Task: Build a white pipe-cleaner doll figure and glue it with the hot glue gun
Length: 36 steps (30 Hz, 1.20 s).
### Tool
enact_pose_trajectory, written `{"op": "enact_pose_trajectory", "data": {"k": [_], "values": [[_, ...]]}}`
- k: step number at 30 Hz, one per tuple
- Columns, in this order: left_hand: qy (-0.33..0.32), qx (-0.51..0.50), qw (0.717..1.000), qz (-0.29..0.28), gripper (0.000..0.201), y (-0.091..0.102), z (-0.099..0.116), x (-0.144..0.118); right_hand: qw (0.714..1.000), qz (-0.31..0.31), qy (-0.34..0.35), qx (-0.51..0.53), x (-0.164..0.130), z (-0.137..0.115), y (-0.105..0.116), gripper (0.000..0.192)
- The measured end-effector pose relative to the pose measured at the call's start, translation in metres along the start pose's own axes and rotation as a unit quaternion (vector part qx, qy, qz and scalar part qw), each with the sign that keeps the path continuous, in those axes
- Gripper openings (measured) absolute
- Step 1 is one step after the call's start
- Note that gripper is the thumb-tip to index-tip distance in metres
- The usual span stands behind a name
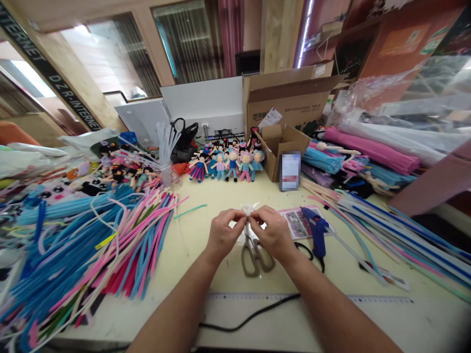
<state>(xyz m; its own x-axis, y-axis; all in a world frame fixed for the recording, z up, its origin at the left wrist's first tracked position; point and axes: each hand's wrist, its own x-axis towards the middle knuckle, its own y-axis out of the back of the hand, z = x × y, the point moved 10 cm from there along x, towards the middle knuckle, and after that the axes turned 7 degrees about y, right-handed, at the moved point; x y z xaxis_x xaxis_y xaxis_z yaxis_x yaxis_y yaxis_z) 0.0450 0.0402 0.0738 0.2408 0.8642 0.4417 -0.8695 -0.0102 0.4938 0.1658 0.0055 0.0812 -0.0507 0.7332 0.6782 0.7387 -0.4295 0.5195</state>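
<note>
Over the middle of the table, my left hand (228, 230) and my right hand (270, 229) meet, thumbs and fingertips pinched together. Between them is a small white pipe cleaner piece (248, 210), its lower end partly covered by the fingers. Just below my hands lies a pair of scissors (251, 260), grey-brown handles toward me and blades mostly hidden. A blue glue gun (316, 230) with a clear glue stick rests to the right of my right hand, beside a printed card (294, 223).
Loose coloured pipe cleaners (110, 240) cover the left side; more bundles (371, 147) lie at right. Several small dolls (232, 164) stand at the back, near a cardboard box (274, 147) and a phone (290, 170). A ruler (368, 299) and a black cable (246, 321) lie in front.
</note>
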Motion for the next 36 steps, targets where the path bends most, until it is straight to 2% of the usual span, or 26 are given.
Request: {"op": "enact_pose_trajectory", "data": {"k": [4, 9, 18, 21, 26, 30, 33, 36], "values": [[0.015, -0.002, 1.0, 0.008, 0.008, 0.004, -0.003, 0.001, 1.0, 0.022, -0.01, -0.003, 0.001, 0.001, 0.004, 0.012], [0.049, -0.017, 0.998, 0.019, 0.007, 0.007, -0.009, 0.004, 0.997, 0.031, -0.045, 0.051, 0.001, 0.007, 0.005, 0.01], [-0.008, 0.045, 0.999, 0.014, 0.008, 0.005, 0.005, 0.001, 0.996, 0.0, -0.031, 0.083, -0.001, 0.008, -0.006, 0.009], [-0.024, 0.08, 0.996, 0.026, 0.007, 0.006, 0.008, -0.001, 0.997, 0.014, -0.031, 0.075, -0.001, 0.007, -0.003, 0.013], [0.004, 0.118, 0.991, 0.07, 0.01, 0.014, 0.004, -0.002, 0.996, 0.047, -0.034, 0.072, -0.001, 0.003, 0.005, 0.017], [0.002, 0.111, 0.991, 0.075, 0.011, 0.017, 0.006, -0.002, 0.994, 0.062, -0.031, 0.08, -0.002, 0.001, 0.009, 0.019], [-0.024, 0.092, 0.994, 0.056, 0.006, 0.012, 0.011, -0.002, 0.996, 0.058, -0.029, 0.068, -0.002, 0.002, 0.008, 0.019], [-0.035, 0.056, 0.997, 0.036, 0.011, 0.008, 0.013, -0.001, 0.998, 0.039, -0.012, 0.05, -0.002, -0.001, 0.003, 0.019]]}}
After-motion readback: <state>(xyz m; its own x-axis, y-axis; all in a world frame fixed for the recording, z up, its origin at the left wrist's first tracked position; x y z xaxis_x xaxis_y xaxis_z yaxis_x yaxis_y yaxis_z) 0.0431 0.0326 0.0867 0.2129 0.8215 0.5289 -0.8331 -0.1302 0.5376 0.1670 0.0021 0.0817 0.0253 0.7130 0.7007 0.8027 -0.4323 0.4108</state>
